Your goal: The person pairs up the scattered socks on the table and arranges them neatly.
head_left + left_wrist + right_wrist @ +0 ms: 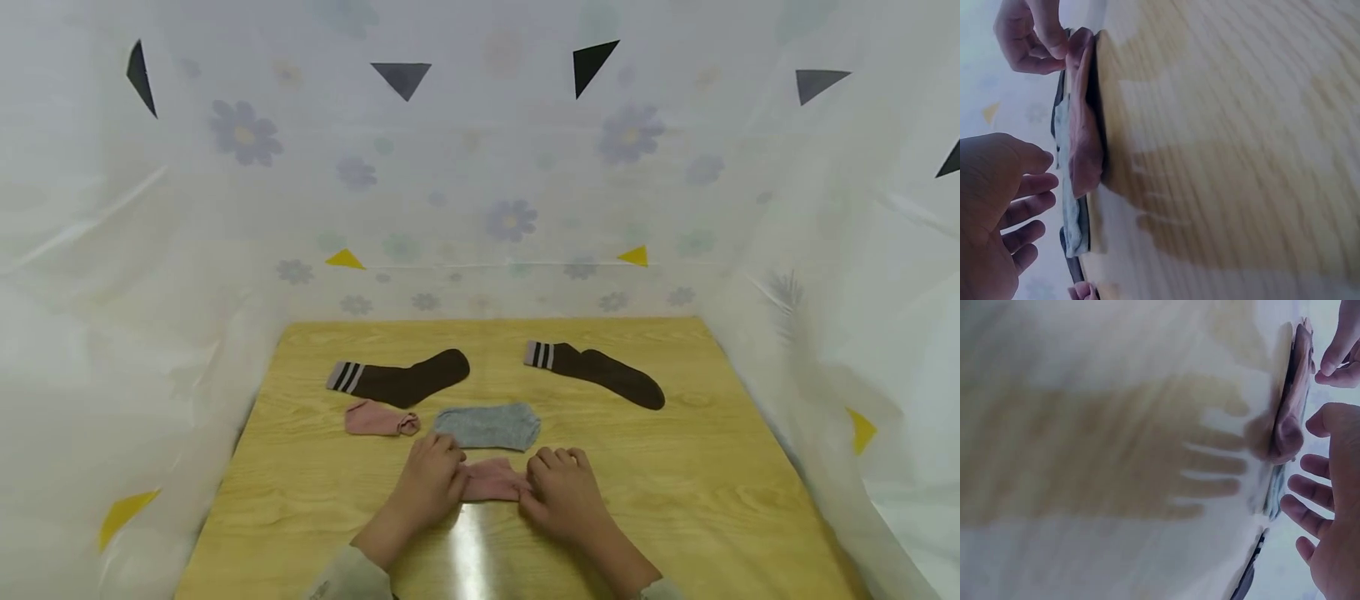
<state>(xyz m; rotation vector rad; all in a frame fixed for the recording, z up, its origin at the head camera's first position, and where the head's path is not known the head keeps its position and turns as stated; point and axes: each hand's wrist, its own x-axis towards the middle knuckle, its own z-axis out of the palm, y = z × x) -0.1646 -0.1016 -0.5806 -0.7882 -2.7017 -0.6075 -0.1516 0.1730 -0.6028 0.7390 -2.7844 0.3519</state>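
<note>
A pink sock [491,481] lies flat on the table near its front edge, between the two hands. At its left end is my left hand [429,479]; the right hand [564,492] is at its right end. In the left wrist view, the thumb and fingers of the left hand [997,200] are loosely bent and spaced apart beside the pink sock [1085,125]. The right wrist view likewise has the right hand [1338,494] with fingers spread, thumb close to the sock's rounded end [1288,437]. Just behind lies a grey sock [487,426].
Another pink sock [371,418], bunched at one end, lies left of the grey one. Farther back are two dark socks with striped cuffs, one at left [408,381] and one at right [607,375]. White flower-patterned sheeting [510,167] surrounds the wooden table [720,467].
</note>
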